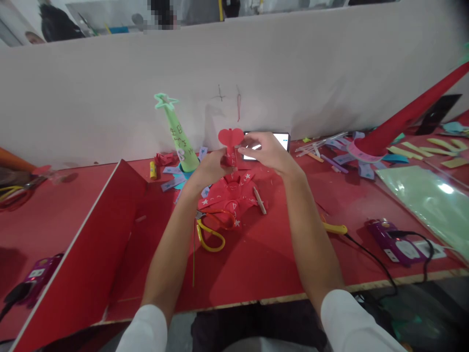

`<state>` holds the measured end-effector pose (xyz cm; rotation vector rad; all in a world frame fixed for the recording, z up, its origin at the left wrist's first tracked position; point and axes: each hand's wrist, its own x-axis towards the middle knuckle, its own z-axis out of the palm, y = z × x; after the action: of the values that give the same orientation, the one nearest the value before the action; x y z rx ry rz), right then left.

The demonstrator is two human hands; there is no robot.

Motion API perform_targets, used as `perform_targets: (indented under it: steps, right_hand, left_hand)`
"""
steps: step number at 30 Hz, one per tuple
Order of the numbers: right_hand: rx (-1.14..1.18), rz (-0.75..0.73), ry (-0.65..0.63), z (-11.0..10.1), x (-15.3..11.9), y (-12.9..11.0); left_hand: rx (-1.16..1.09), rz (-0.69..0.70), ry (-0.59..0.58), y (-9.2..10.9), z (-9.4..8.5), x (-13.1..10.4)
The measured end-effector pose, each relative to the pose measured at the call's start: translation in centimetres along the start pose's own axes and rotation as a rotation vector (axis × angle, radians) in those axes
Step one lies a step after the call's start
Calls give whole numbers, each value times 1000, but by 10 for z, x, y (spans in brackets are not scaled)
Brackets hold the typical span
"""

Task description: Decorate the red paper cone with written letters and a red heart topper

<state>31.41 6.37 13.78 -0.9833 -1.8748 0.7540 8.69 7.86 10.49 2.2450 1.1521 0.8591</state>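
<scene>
A red paper cone (231, 155) with a heart-shaped top stands in front of me, pale writing down its side. My left hand (211, 168) is closed around its left side. At its right edge, my right hand (269, 150) has thumb and forefinger curved and slightly apart; whether the tips touch the paper I cannot tell. Red paper strips (234, 193) with white stars and marks spread out around the cone's foot. A white pencil-like stick (259, 200) lies on their right side. Nearer me are scissors (210, 234) with yellow and orange handles.
A lit phone (284, 140) leans behind my right hand. The green cone (179, 142) with a star stands left, beside a glue stick (153, 170). A red divider (84, 244) rises at left. Right are a glue gun (335, 228), purple device (397, 242), red cone (399, 122) and green sheets (425, 205).
</scene>
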Motion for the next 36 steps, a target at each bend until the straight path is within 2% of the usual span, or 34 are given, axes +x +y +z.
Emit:
perform_targets:
  steps: [7,11,16,20,22,25,28,31,32,34,36]
  right_hand:
    - [-22,-16,-5,1,-1,-1]
    - [-40,-15,-82,3,-2,-5]
    - [-117,-7,-135,0,-4,-1]
    - [-356,128,-79,7,-17,5]
    - [-509,236,-49,17,-31,4]
    - [-652,302,-45,39,-60,0]
    - [-741,372,-40,57,-88,1]
    - [-843,465,-54,68,-110,12]
    - [-871,471,-58,70,-115,17]
    - [-912,487,-80,72,-121,25]
    - [-937,498,-124,73,-124,33]
  left_hand:
    - [57,-13,65,12,-2,-2]
    - [92,-38,94,15,-4,-4]
    - [61,22,110,12,-4,-5]
    - [148,-17,57,10,0,-3]
    - [199,-34,27,7,1,-3]
    - [292,-47,26,5,2,-8]
    - [477,-131,100,15,4,-27]
    - [544,-179,192,40,18,-60]
    - [558,-161,179,48,26,-73]
    - [571,-116,70,61,44,-99]
    - [626,-91,-77,65,60,-123]
